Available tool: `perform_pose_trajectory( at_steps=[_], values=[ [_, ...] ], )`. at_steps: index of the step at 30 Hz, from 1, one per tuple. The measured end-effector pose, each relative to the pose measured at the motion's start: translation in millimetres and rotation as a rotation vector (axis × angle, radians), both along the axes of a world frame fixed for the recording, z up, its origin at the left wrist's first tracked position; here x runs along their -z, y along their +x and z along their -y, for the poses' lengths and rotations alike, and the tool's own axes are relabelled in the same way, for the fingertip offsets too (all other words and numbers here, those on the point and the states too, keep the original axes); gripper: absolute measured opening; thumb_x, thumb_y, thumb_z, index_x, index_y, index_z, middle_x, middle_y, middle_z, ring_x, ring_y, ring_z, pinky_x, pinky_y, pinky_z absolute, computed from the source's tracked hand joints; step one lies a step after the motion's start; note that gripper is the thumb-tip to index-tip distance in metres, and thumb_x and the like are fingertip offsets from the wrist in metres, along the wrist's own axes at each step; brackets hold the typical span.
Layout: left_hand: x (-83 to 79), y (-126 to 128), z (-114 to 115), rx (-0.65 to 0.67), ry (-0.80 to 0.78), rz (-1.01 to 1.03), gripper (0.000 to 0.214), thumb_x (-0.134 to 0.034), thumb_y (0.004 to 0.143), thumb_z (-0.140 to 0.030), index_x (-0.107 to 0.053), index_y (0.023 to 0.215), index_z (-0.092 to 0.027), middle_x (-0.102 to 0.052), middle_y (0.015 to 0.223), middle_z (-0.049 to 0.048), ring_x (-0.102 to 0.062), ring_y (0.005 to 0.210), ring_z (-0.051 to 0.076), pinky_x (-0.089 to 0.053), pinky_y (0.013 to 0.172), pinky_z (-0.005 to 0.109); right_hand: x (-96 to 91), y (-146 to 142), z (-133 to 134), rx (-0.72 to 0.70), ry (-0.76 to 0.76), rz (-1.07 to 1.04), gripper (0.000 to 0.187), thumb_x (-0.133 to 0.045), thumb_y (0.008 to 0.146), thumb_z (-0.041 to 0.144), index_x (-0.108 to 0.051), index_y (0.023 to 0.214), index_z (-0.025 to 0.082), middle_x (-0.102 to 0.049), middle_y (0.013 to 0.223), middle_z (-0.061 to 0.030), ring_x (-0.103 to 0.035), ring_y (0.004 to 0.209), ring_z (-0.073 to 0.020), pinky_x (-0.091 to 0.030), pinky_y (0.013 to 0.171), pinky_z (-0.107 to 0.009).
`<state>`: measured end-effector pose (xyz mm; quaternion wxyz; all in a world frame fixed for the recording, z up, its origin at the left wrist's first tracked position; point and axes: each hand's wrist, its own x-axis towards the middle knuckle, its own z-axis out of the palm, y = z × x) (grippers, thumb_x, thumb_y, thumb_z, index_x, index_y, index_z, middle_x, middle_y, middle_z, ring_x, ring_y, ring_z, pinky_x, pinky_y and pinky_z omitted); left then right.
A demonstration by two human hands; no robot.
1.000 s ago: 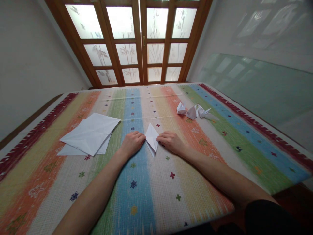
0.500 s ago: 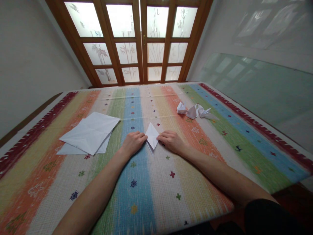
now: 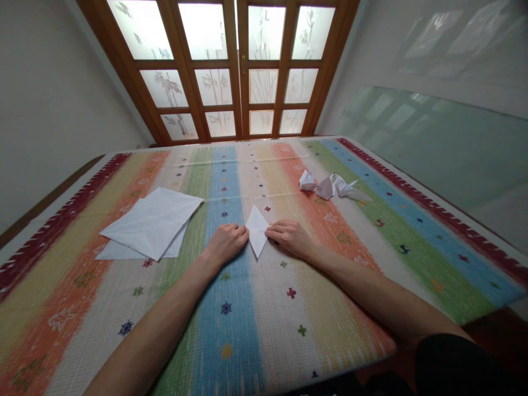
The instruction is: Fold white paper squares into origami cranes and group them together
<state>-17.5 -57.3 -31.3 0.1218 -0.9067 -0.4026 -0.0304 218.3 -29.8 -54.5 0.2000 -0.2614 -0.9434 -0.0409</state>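
Paper diamond (image 3: 258, 233), white and folded, lies between the two hands on the striped, cloth-covered surface (image 3: 270, 330), its long points aimed away from and toward the person. The left hand (image 3: 226, 240) has its grip closed at the left corner, fingertips seeming to pinch the edge; the right hand (image 3: 291, 237) pinches the opposite corner, though both thumbs are largely hidden. Uneven pressure from the two sides could, I judge, skew the layers and set a crease off the centre line. Pulling outward might tear a corner or spread the folds, and the soft cloth beneath could leave a crease blunt. Well apart to the left lie overlapping paper sheets (image 3: 152, 225), clear of either forearm. Beyond the right hand stand folded shapes (image 3: 325, 188), close together; a careless reach that way might crush them.
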Motion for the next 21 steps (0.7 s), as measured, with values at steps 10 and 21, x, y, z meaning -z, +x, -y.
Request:
perform_pose_trajectory(
  at_steps=[10,21],
  values=[
    [-0.9,-3,4,-0.042,0.008,0.061,0.016,-0.051,0.090,-0.013,-0.065,0.084,-0.016,-0.067,0.081,0.0075,-0.060,0.075,0.021,-0.042,0.063,0.031,-1.6,-1,0,-0.010,-0.013,0.033,0.024,-0.048,0.095,0.017,-0.068,0.084,0.018,-0.072,0.084,-0.0070,-0.062,0.078,-0.0173,-0.044,0.074,-0.029],
    [-4.5,20,16,-0.153,0.052,0.082,0.027,-0.046,0.096,-0.029,-0.065,0.086,-0.013,-0.066,0.079,0.0097,-0.061,0.076,0.022,-0.041,0.069,0.034,-2.1,-1,1,-0.003,0.004,0.070,0.022,-0.048,0.096,0.018,-0.068,0.086,0.018,-0.072,0.087,-0.0079,-0.063,0.081,-0.0174,-0.045,0.075,-0.029]
  ],
)
